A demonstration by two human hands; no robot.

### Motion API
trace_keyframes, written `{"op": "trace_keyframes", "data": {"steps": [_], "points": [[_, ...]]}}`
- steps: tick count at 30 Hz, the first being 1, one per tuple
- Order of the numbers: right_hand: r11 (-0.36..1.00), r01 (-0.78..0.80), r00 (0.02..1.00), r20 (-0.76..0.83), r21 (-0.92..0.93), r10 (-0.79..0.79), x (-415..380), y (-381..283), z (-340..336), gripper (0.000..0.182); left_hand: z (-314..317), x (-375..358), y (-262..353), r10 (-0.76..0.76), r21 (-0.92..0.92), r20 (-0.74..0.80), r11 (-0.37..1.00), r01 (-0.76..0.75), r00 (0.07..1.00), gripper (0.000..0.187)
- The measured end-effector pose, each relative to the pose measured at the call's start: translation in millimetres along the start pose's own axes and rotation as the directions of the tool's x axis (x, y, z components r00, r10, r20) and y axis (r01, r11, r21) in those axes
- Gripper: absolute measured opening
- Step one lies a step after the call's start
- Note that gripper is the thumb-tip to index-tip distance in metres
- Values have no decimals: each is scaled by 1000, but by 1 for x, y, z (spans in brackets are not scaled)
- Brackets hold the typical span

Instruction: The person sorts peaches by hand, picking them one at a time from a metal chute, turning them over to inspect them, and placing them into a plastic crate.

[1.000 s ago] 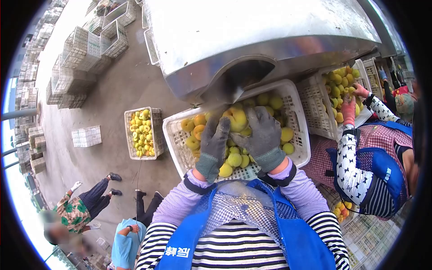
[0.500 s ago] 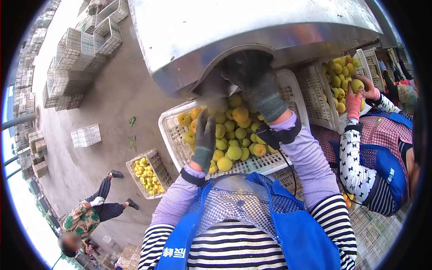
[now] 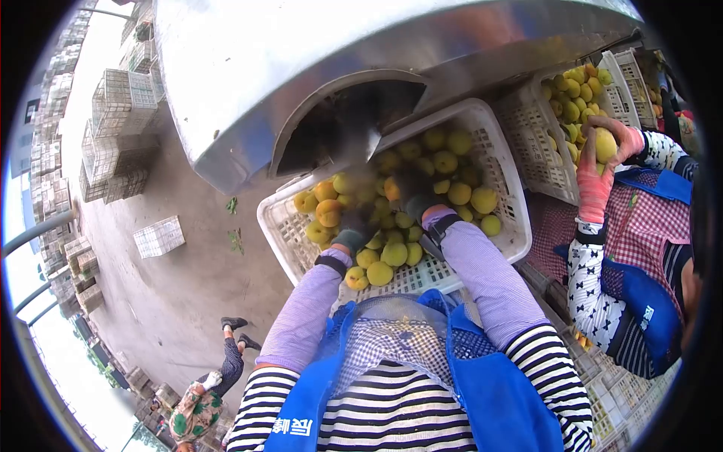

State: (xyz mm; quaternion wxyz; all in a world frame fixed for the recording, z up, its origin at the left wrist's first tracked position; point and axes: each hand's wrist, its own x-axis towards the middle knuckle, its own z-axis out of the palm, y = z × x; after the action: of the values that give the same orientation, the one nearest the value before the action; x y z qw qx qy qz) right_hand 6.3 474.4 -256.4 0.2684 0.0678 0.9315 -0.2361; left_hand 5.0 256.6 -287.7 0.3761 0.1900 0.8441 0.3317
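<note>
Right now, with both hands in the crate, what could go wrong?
The hands are in among packed fruit, so pressing hard might bruise some. The machine sits close to the crate's far side, so a raised hand could knock its edge.

A white plastic crate (image 3: 503, 167) carries heaped yellow-green and orange fruit (image 3: 380, 273).

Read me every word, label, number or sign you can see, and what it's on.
"辰峰", as best I can read: on the camera wearer's blue strap.
Lettering on the co-worker's blue vest: too small to read surely.
Marks on the co-worker's crate: too blurred to read.
</note>
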Motion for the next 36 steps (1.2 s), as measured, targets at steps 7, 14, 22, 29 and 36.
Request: {"op": "trace_keyframes", "data": {"steps": [7,14,22,29,36], "points": [[663,282,937,-50,694,-346,-91,-47,-122,83,-94,-67,110,249,-848,-45,502,-168,968,56],[842,315,931,-314,438,-184,-131,-101,-141,90,-108,-75,130,382,-426,-381,735,-527,842,61],[936,352,631,-744,20,-221,-82,-129,-149,80,-117,-74,139,217,-581,-519,620,-527,827,42],[983,116,715,-675,-141,-181,-52,-132,-116,63,-75,-107,95,-65,-977,-125,180,-112,990,56],[969,120,683,-691,-216,-239,-37,-191,-104,49,-109,-166,63,-63,-987,-125,107,-118,990,54]]}}
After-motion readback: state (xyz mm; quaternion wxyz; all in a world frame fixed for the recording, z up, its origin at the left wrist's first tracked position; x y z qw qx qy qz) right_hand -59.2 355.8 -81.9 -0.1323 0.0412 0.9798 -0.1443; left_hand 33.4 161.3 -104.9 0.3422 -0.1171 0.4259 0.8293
